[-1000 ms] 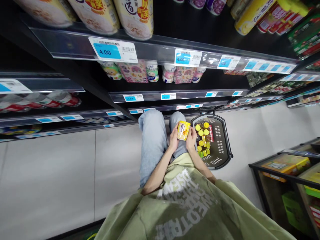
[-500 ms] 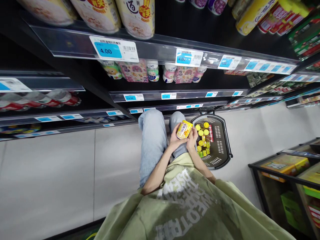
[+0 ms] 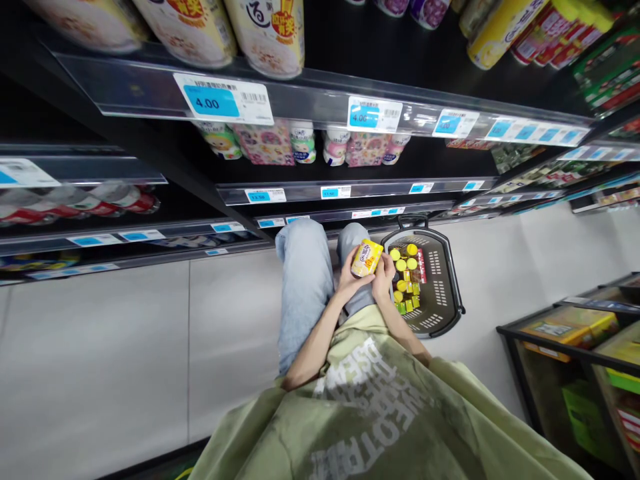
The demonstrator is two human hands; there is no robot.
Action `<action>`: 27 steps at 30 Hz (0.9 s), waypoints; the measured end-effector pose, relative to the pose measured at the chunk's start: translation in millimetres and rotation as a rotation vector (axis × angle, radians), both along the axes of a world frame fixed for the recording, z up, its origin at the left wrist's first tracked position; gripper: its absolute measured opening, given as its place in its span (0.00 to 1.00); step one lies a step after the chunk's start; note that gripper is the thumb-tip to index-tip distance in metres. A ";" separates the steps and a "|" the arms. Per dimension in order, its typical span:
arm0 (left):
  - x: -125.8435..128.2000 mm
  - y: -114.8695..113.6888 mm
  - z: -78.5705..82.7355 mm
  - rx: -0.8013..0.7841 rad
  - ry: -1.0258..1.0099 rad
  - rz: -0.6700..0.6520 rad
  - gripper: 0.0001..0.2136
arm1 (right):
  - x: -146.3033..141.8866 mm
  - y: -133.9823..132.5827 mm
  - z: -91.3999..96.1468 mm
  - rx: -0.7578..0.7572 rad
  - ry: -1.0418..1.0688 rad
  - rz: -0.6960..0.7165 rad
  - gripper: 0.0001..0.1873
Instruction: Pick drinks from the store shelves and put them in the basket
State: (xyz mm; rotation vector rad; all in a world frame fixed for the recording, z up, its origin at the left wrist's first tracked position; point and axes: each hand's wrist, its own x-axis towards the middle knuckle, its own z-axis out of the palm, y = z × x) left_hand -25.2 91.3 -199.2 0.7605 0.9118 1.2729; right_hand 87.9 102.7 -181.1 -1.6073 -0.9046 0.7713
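Above my knees, a yellow can (image 3: 367, 258) with a printed label is held between both my hands. My left hand (image 3: 349, 279) cups it from the left and below, fingers closed round it. On the can's right side, my right hand (image 3: 383, 275) has its fingers against the wall. Beside my right knee a dark shopping basket (image 3: 440, 267) stands on the floor. Several yellow-lidded containers (image 3: 401, 265), small yellow-green packs (image 3: 409, 305) and a red pack (image 3: 421, 265) lie in its left part.
Dark shelves with price tags (image 3: 223, 99) rise in front of me, carrying large cans (image 3: 273, 37) and small bottles (image 3: 303, 141). A black-framed rack (image 3: 525, 373) with yellow boxes (image 3: 565, 327) stands at the right. Pale floor tiles (image 3: 125, 347) lie to the left.
The can has turned in my hands, so a different part of its label with an orange figure faces up. Both hands stay on it. The basket has not moved.
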 end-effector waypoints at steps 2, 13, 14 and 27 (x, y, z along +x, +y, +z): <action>-0.9 -0.2 -0.4 -0.011 -0.011 0.007 0.54 | -0.6 1.2 1.4 0.001 0.004 -0.001 0.20; 5.1 -0.2 -14.9 -0.083 -0.132 -0.005 0.53 | -2.3 0.9 2.3 -0.001 0.061 -0.019 0.19; 5.6 0.0 -14.0 -0.096 -0.157 -0.003 0.53 | -2.4 0.5 2.7 -0.011 0.075 -0.019 0.20; 8.8 3.8 0.3 -0.212 -0.308 0.031 0.43 | -4.3 -2.0 6.7 -0.032 0.111 -0.022 0.20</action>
